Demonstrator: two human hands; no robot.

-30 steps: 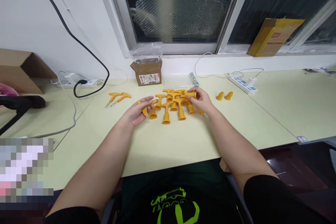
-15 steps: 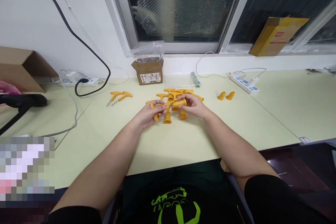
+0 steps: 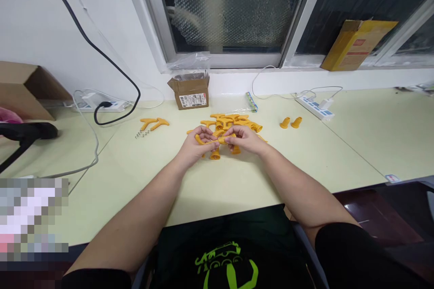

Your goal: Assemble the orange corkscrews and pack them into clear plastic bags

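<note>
My left hand [image 3: 200, 146] is closed on the yellow T-shaped handle of a corkscrew [image 3: 199, 139]. My right hand [image 3: 247, 139] pinches a yellow flared sleeve [image 3: 223, 140] that meets the corkscrew end-on. No metal screw shows between the two parts now; fingers cover some of the join. Right behind and under my hands lies a pile of yellow corkscrews [image 3: 233, 118], several with sleeves on. Off to the left rest two corkscrews [image 3: 159, 123] with bare metal spirals. Two loose sleeves [image 3: 296, 122] stand on the right.
A small open cardboard box [image 3: 192, 99] and a clear plastic bag [image 3: 227, 104] sit by the wall. Power strips [image 3: 315, 107] with cables lie on both sides of the pale table [image 3: 220, 189]. A black stand [image 3: 30, 133] and a larger carton [image 3: 20, 83] occupy the left.
My hands have come closer together. The sleeve in my right hand has moved left over the corkscrew's metal spiral, which showed before.
</note>
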